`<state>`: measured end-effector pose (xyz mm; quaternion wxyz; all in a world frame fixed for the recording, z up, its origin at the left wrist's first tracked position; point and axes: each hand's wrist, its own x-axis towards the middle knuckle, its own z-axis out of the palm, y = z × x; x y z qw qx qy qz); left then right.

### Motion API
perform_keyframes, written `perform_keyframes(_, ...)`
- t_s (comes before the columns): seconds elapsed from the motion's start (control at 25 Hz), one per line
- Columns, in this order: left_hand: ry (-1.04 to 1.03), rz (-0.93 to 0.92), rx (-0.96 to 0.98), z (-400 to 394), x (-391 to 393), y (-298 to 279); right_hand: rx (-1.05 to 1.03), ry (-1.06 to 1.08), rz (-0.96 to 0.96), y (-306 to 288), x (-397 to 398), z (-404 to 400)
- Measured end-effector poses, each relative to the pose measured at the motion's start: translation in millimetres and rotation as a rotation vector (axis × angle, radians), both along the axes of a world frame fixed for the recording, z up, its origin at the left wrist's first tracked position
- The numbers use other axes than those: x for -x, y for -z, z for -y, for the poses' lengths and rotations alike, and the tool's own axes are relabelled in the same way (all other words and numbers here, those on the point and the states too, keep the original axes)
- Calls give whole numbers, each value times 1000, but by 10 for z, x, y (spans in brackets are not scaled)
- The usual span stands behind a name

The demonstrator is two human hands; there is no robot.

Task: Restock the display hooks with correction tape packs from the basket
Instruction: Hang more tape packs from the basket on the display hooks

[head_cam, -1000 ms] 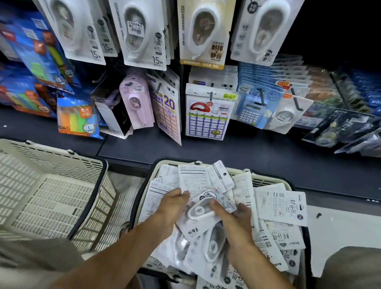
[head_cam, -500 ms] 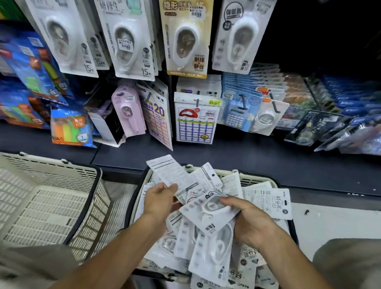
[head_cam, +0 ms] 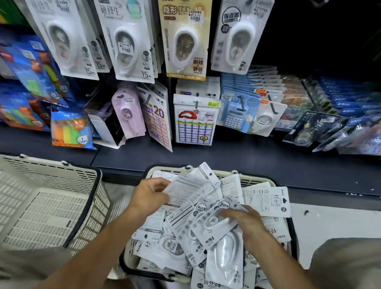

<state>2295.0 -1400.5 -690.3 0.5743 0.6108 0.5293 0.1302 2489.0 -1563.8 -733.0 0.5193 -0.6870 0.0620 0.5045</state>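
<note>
A cream basket (head_cam: 256, 180) in front of me is piled with white correction tape packs (head_cam: 169, 248). My left hand (head_cam: 150, 197) holds a pack (head_cam: 187, 187) turned back side up, lifted over the basket's far left corner. My right hand (head_cam: 245, 223) grips a fanned bunch of packs (head_cam: 210, 228) face up, above the pile. On the display hooks above hang grey-white correction tape packs (head_cam: 240, 31), a yellow-carded one (head_cam: 185, 35) and more white ones (head_cam: 127, 36).
A second cream basket (head_cam: 43, 198) stands at the left with nothing visible in it. The dark shelf ledge (head_cam: 241, 159) runs behind both baskets. Lower hooks carry label sheets (head_cam: 195, 124), a pink tape dispenser (head_cam: 128, 114) and blue packs (head_cam: 236, 112). Loose blister packs (head_cam: 351, 134) lie at right.
My left hand has lifted one pack out of the pile and moved it up and left. My right hand has gathered the bunch and shifted slightly right. The camera has tilted up.
</note>
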Motion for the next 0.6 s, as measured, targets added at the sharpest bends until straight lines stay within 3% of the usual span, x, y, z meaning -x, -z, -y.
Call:
perform_keyframes(0.24, 372, -505, -473, -51, 123, 211, -67, -94, 20, 75, 237, -256)
perform_keyframes(0.4, 432, -467, -435, -12, 161, 293, -94, -220, -81, 121, 439, -413)
perform_keyframes(0.6, 297, -447, -220, -37, 220, 331, -93, -408, -117, 192, 745, -626)
